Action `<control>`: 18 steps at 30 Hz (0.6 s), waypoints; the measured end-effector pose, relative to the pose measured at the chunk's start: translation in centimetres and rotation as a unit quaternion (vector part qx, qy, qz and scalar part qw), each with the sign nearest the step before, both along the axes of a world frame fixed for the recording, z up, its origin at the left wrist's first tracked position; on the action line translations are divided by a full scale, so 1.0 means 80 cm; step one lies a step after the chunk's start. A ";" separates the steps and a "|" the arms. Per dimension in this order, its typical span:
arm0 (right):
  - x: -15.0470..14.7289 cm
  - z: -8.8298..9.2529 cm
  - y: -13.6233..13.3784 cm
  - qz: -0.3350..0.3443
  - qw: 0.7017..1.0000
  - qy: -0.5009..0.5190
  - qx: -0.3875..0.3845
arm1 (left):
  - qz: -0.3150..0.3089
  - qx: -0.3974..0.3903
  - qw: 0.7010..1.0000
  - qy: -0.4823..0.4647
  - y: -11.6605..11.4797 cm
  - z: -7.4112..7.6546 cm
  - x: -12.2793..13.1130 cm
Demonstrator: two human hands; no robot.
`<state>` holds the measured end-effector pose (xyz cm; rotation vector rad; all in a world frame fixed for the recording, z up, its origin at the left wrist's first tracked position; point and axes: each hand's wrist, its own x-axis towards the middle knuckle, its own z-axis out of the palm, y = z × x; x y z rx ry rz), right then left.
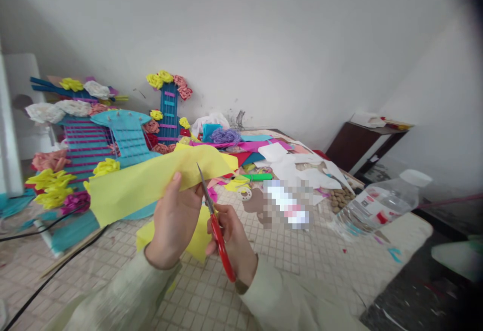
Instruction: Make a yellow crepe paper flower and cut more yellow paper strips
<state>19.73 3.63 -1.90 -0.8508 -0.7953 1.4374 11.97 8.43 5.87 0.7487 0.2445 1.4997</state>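
The left hand (175, 223) is clamped on a long yellow sheet (126, 190), its thumb flat against the near face and the other fingers mostly hidden. The sheet is thin, matt and smooth, with a squared end at the left and a wavy, curling edge at the right; it is held up above the worktop (279, 270). The right hand (236, 240) is closed around the scissors (217, 230), which have glossy red handles and slim metal blades. The pointed tip lies in front of the sheet, near its lower edge; how far the blades are parted is hard to tell.

Below the hands, a second yellow piece (199, 248) lies on the worktop, whose surface has a pale, brick-like grid. To the left, crumpled yellow flowers (53, 188) and puffy white flowers (45, 112) crowd around flat blue shapes crossed by narrow purple strips. Farther back are a tangled bundle of purple yarn (225, 136) and overlapping white sheets (283, 162) with irregular outlines. At the right, rounded brown pebbles (339, 200) sit beside a clear, tilted plastic bottle (385, 205) with a white label.
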 end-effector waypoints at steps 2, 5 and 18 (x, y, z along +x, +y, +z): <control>0.000 0.002 -0.001 -0.001 1.000 0.014 -0.020 | -0.004 -0.003 1.000 -0.003 0.000 0.000 0.000; 0.000 0.005 -0.001 0.001 0.999 0.027 -0.045 | -0.007 -0.005 1.000 -0.009 0.000 0.000 -0.001; -0.003 0.007 -0.001 -0.014 0.999 0.009 -0.040 | -0.004 -0.007 1.000 0.007 0.000 0.000 0.000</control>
